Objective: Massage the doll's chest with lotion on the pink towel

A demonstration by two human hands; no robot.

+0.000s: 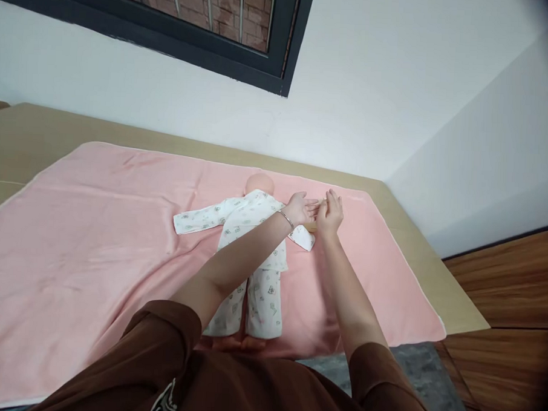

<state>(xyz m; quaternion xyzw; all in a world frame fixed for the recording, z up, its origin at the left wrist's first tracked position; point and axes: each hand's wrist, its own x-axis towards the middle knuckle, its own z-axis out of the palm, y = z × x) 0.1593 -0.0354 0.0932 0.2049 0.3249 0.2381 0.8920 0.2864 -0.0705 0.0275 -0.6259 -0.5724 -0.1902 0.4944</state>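
Note:
A baby doll (259, 184) in a white printed sleepsuit (248, 219) lies on its back on a pink blanket (96, 222), head toward the wall. My left hand (301, 208), with a thin bracelet at the wrist, reaches across the doll's chest. Its fingers are stretched out flat beside the doll's right-side sleeve (303, 237). My right hand (330, 214) is right against the left one, fingers together and curled over the doll's small hand at the end of that sleeve. The doll's other sleeve lies spread out to the left.
The blanket covers a tan padded surface (434, 279) set against a white wall, under a dark-framed window (280, 60). A wooden floor (501, 300) and a grey mat (412, 369) lie to the right. My brown sleeves fill the bottom of the view.

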